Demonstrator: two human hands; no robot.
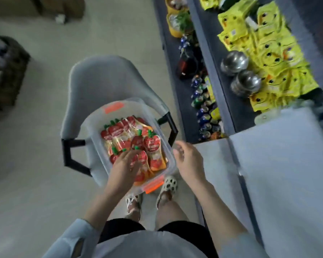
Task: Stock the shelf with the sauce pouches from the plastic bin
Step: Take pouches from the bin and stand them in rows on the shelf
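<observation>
A clear plastic bin (99, 127) with orange latches sits on a grey chair (101, 77). Several red sauce pouches (151, 143) with green caps lie inside it. My left hand (126, 164) reaches into the bin, its fingers spread flat over the near pouches; whether they pinch one is blurred. My right hand (187, 160) hovers beside the bin's right rim, fingers loosely curled and holding nothing. The dark shelf (224, 86) stands to the right.
The shelf carries yellow packets (268, 53), two steel bowl stacks (240, 71), and a lower row of bottles and cans (203, 108). A pale board (287, 164) covers the near shelf part. My sandalled feet (166, 189) stand by the chair.
</observation>
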